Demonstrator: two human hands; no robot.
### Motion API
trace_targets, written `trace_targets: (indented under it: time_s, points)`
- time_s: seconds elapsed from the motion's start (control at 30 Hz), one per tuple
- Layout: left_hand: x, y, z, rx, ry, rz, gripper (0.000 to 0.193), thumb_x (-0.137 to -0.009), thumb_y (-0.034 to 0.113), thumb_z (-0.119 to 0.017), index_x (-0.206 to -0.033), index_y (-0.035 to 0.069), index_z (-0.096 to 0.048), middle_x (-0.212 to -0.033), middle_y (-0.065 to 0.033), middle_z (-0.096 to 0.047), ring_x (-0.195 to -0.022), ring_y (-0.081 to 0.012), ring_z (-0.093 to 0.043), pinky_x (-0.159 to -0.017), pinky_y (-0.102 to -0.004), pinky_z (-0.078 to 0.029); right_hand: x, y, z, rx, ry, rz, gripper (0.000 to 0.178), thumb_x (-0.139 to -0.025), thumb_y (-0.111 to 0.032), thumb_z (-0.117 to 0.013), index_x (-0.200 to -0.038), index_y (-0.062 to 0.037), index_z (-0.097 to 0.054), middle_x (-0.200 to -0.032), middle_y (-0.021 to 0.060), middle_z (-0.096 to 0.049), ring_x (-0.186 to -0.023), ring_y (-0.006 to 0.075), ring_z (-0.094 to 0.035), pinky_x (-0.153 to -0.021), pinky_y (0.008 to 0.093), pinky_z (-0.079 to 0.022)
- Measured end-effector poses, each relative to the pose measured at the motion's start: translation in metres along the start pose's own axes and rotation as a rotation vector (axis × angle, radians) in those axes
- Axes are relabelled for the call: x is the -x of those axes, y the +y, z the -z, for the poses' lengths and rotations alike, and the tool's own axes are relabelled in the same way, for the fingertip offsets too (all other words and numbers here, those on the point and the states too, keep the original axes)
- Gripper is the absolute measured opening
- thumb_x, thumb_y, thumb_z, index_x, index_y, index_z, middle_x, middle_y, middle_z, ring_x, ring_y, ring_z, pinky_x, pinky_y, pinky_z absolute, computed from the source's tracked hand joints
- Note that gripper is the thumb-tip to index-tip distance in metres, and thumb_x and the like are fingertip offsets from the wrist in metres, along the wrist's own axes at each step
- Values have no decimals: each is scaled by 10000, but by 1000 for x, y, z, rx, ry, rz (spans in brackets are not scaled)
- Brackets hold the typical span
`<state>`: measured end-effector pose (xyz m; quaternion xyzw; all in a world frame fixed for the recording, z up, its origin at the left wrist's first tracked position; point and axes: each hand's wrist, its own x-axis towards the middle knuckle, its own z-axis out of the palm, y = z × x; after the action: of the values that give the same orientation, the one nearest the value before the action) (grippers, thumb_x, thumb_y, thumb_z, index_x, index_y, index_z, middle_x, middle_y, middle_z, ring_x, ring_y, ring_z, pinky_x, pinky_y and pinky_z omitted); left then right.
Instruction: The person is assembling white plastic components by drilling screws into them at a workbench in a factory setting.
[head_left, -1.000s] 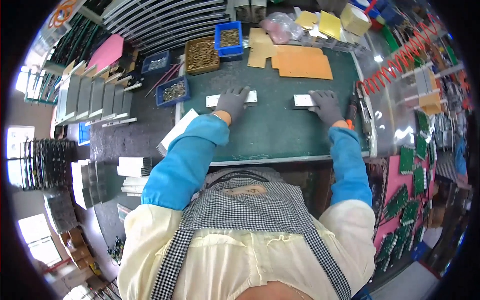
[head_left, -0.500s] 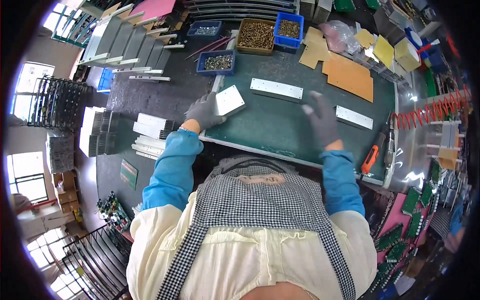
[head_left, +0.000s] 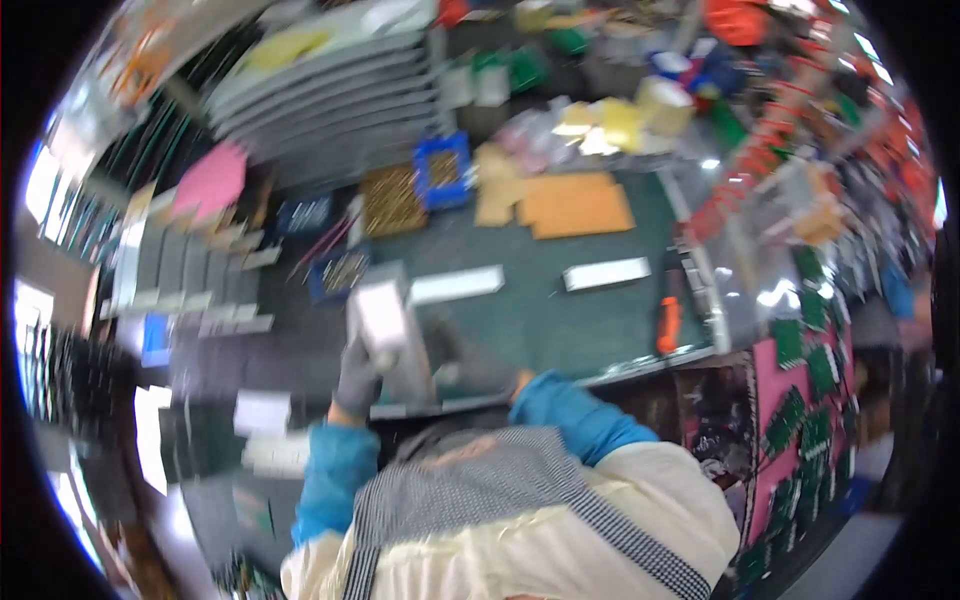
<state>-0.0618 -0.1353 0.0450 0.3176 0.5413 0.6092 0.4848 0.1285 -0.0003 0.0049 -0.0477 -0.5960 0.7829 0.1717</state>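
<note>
My left hand, in a dark grey glove, grips a silver metal block by its lower left side. The block is tilted up over the near left part of the green mat, its bright flat face and grey side showing. My right hand, gloved too, is close to the block's right side. Motion smears its fingers, and I cannot tell whether it touches the block. Beyond my hands lie two long silver bars, a left one near the block and a right one farther along the mat.
Toward the back are a brown bin of brass-coloured parts, a blue bin and orange-brown sheets. An orange-handled tool lies at the mat's right. White blocks are stacked at left; green circuit boards rest on pink sheeting at right.
The view has turned and blurred. My left hand has tipped the metal block up and brought it nearer me. My right hand has come left from beside the right bar to the block.
</note>
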Motion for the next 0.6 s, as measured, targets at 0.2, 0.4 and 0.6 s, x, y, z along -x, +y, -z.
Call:
trace_targets:
  time_s: [0.2, 0.4, 0.6]
  points:
    - [3, 12, -63, 206, -83, 6, 913, -762, 447, -780, -1450, -8, -389, -1370, -118, -516, -1235, -264, -519, -1048, -387, -419, 10, -10, -7, 2, 233, 95, 1023, -796, -341, -808, -1545, -34, -182, -1479, 170, -397, -1365, 284, -412, -1148, 392, -321]
    - [2, -5, -63, 440, 65, 8, 804, -836, 380, -732, -1455, 14, -372, -1362, -109, -522, -1255, -282, -511, -1066, -440, -419, 51, -29, -9, -39, 464, 82, 893, -808, -158, -764, -1520, -43, -237, -1413, 153, -453, -1303, 261, -467, -1096, 383, -375]
    - [-6, -47, 9, 778, 303, 127, 663, -890, 473, -664, -1385, 81, -462, -1299, -129, -573, -1221, -338, -536, -1064, -536, -421, 83, -46, 30, 511, 1230, 150, 766, -801, -205, -763, -1424, -34, -353, -1273, 130, -508, -1178, 238, -521, -1002, 370, -436]
